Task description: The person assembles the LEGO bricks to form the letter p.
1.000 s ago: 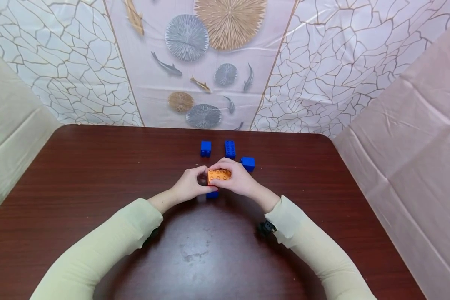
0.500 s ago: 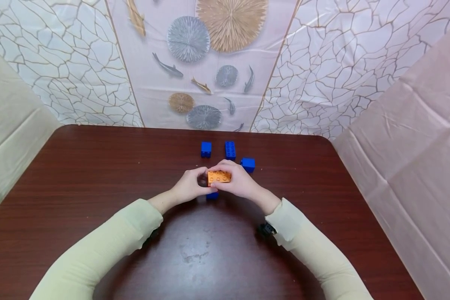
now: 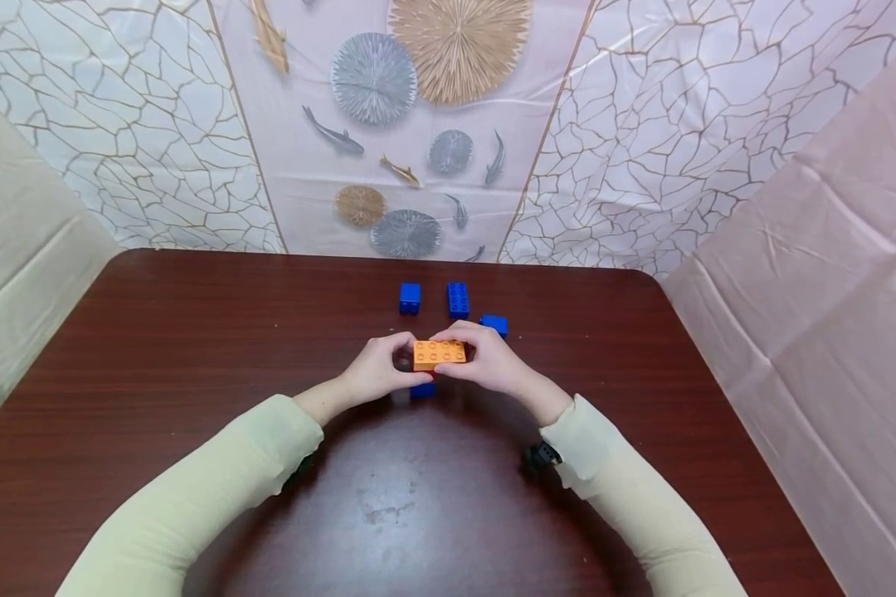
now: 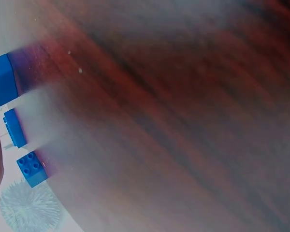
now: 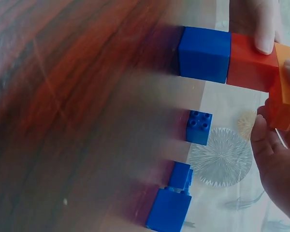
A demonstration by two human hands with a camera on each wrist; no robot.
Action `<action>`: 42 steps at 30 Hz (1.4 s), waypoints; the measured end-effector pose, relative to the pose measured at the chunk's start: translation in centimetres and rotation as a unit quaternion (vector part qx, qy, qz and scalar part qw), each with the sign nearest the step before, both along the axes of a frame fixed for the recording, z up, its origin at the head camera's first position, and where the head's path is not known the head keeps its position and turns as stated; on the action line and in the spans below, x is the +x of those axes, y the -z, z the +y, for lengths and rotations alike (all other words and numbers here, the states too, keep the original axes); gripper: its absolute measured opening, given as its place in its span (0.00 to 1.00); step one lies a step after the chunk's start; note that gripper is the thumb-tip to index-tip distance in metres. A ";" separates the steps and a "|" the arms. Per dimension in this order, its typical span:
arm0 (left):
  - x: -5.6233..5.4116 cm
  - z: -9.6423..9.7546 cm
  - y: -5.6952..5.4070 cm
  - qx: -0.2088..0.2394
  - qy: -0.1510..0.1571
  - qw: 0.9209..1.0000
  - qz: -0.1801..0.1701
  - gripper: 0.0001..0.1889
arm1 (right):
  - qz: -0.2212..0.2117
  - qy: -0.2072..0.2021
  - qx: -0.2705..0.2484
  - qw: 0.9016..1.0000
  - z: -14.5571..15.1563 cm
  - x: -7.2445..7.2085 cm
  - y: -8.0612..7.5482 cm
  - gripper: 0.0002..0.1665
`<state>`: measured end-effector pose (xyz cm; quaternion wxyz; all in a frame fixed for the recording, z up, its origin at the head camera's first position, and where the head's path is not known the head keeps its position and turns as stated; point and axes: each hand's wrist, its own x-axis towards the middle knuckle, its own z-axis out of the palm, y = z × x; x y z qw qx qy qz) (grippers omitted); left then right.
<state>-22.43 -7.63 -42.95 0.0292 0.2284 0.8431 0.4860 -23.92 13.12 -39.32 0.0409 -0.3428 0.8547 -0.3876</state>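
Note:
A stack stands on the table: a blue brick (image 5: 204,55) at the bottom, a red brick (image 5: 251,63) on it and an orange brick (image 3: 439,355) on top. The orange one lies lengthwise and juts out to the right past the red brick. My left hand (image 3: 377,365) grips the red brick, its thumb in front. With thumb and fingers, my right hand (image 3: 491,361) pinches the overhanging end of the orange brick from front and back. In the head view, the hands and the orange brick mostly hide the red one.
Behind the hands, three loose blue bricks lie on the dark wooden table (image 3: 194,348): one left (image 3: 410,298), one with studs up (image 3: 458,299) and one right (image 3: 494,324), partly covered by the right hand. A patterned curtain (image 3: 411,157) hangs beyond the far edge.
My right hand has slid slightly right along the orange brick, baring more of its studs and covering more of the right-hand blue brick. The left hand stays in place.

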 end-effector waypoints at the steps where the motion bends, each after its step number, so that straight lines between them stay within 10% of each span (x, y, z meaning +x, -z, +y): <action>1: 0.0 0.0 -0.1 0.001 0.001 1.000 0.001 0.15 | 0.005 -0.001 0.004 1.000 0.0 0.0 -0.1 0.21; 27: 0.6 -0.6 -0.3 0.040 -0.020 0.999 0.011 0.16 | -0.022 0.005 0.019 1.000 0.7 0.3 0.1 0.27; 42: 0.8 -0.4 -0.5 0.044 -0.032 0.999 0.000 0.16 | -0.024 0.127 0.061 0.990 6.5 -4.5 0.2 0.31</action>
